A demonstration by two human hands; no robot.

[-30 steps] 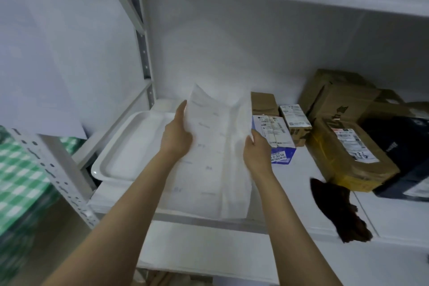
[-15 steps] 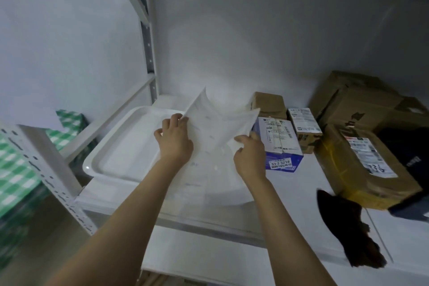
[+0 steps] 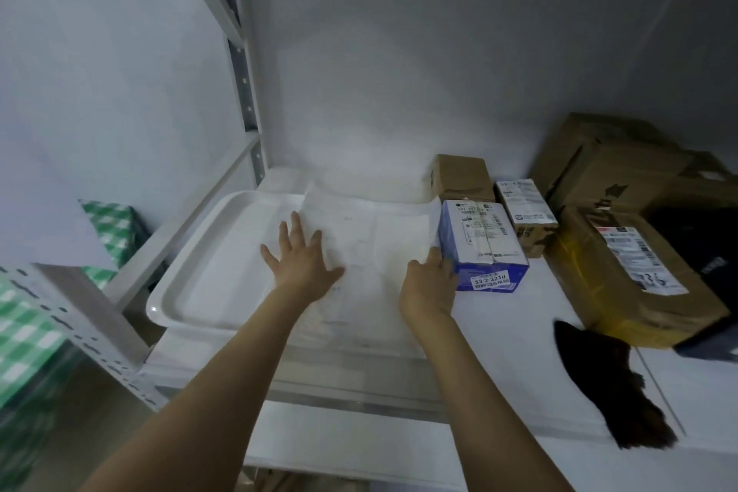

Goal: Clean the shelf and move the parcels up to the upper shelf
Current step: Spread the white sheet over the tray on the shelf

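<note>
A white sheet of paper [image 3: 371, 252] lies flat on the white shelf [image 3: 511, 351], partly over a white tray [image 3: 207, 264]. My left hand [image 3: 301, 258] presses flat on the sheet's left part with fingers spread. My right hand [image 3: 429, 284] rests on the sheet's right edge, against the side of a blue parcel box [image 3: 483, 246]; how its fingers lie is unclear. To the right stand a small brown box [image 3: 459, 176], a labelled carton [image 3: 525, 214], a large brown parcel [image 3: 635, 276] and a big carton [image 3: 607, 160] behind it.
A dark brown cloth [image 3: 607, 379] lies at the shelf's front right edge. A dark bag [image 3: 707, 248] sits at far right. The grey upright post [image 3: 239, 52] stands at the left back. Green checked fabric [image 3: 28, 328] hangs left of the shelf frame.
Both hands lowered the sheet from held-up to lying flat on the shelf and tray. My left hand opened and spread on it; my right hand moved to the blue box's side.
</note>
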